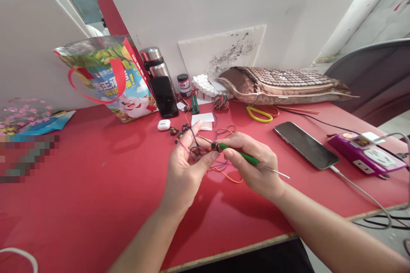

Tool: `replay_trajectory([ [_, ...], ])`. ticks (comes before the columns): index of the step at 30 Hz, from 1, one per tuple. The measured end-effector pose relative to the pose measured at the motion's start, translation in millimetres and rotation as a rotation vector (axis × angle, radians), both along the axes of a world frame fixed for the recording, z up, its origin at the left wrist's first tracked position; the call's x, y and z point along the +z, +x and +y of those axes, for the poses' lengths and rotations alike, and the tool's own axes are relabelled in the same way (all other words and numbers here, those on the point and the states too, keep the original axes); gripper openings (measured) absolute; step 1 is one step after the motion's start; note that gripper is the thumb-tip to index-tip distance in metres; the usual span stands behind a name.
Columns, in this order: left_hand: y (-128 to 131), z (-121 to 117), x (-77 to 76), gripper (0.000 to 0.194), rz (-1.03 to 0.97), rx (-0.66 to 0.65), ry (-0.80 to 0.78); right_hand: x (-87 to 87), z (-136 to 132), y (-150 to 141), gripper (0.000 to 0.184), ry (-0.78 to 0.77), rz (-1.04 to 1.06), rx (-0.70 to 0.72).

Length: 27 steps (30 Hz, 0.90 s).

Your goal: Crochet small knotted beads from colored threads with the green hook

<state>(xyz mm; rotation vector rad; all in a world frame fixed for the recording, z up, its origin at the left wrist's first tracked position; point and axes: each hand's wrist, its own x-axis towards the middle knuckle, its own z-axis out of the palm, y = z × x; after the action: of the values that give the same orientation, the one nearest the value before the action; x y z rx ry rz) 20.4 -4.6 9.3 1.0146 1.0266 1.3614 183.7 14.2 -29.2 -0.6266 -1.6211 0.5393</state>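
Between thumb and fingers, my left hand [191, 166] pinches a small dark multicoloured piece of crochet work [215, 146]. Dark blue and pink yarn runs over its raised fingers. My right hand [253, 164] grips a crochet hook [245, 156] by its green handle, with one thin metal end pointing at the crochet work and the other sticking out below the palm. Loose strands of orange, pink and blue yarn [235, 179] hang and lie beneath the hands. Behind them rests a multicoloured yarn ball [221, 102]. Several finished-looking dark crocheted bits [181, 132] lie just beyond my left hand.
Farther back stand a colourful bag [128, 81], a steel flask [156, 62], an upright phone [164, 97] and a small jar [183, 85]. A white earbud case [164, 125] sits left. On the right are yellow-handled scissors [258, 114], a charging phone [306, 145] and a purple power strip [365, 153].
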Motion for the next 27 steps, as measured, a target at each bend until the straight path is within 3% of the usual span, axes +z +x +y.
replay_trajectory([
  [10,1.0,-2.3,-3.1,0.082,0.226,0.037,0.045,2.5,0.9,-1.5,0.011,0.094,-0.127,-0.042],
  [15,1.8,-2.4,-5.9,0.079,0.198,0.01,0.044,-4.5,-2.8,-5.7,0.022,0.168,-0.268,-0.143],
  [19,-0.3,-1.4,-5.5,0.069,0.109,-0.001,0.059,-4.1,-8.4,-8.5,0.034,0.156,-0.215,-0.178],
  [23,-3.5,-2.6,-4.8,0.059,-0.002,-0.038,0.046,-2.3,-9.0,-8.3,0.033,-0.005,-0.041,-0.089],
  [27,-7.4,-4.5,-2.9,0.057,-0.044,-0.087,0.038,-3.3,-0.4,-8.4,0.028,-0.282,0.315,0.176],
])
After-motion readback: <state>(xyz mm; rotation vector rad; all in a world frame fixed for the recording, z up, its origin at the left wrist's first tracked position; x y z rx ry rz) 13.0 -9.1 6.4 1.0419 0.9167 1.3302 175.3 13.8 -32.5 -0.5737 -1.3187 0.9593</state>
